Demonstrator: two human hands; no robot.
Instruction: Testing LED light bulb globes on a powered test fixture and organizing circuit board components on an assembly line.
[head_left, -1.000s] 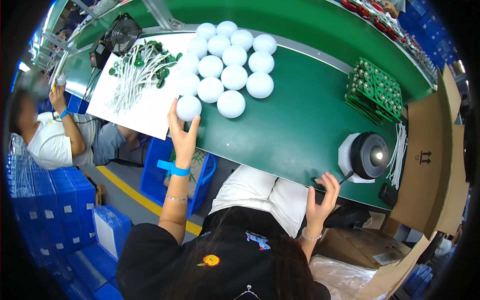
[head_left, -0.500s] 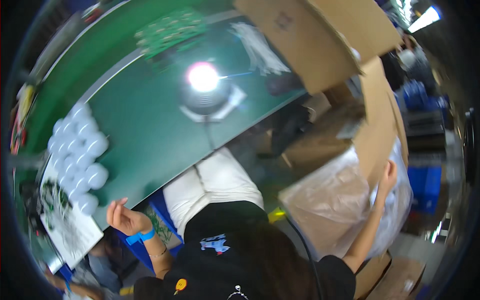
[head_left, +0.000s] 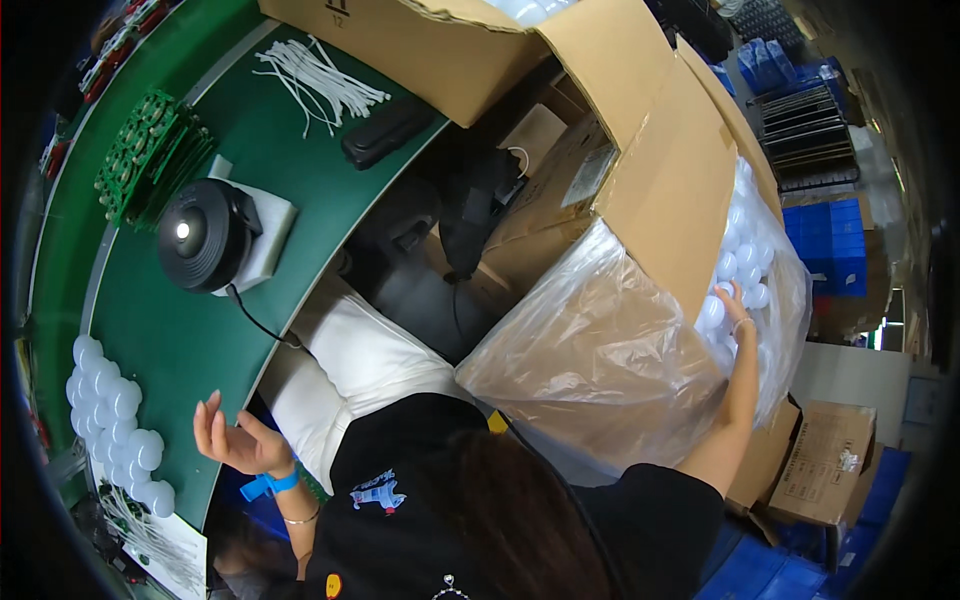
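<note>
My left hand (head_left: pixel 240 440) is raised by the green table's edge, palm up, its fingers loosely curled and apart with nothing between them; a blue band circles the wrist. At the right, my right hand (head_left: pixel 738 308) reaches into a large cardboard box (head_left: pixel 660 190) lined with clear plastic. Its fingers are stretched out among round white bulb covers (head_left: pixel 746 256) and touch some of them; no firm hold shows. Several more white bulb covers (head_left: pixel 115 415) stand in a cluster at the table's left end.
On the green table (head_left: pixel 330 175) are a black round lamp device (head_left: pixel 207 235) on a white block, green circuit boards (head_left: pixel 150 155), white cable ties (head_left: pixel 318 82) and a black case (head_left: pixel 388 132). Wires lie on a white sheet (head_left: pixel 185 550). Cardboard boxes (head_left: pixel 825 460) and blue bins (head_left: pixel 825 245) stand right.
My view has swung to the right. My right hand has gone from above the plastic liner, fingers curled, to among the bulb covers. The lamp's bright glare has dropped to a small spot.
</note>
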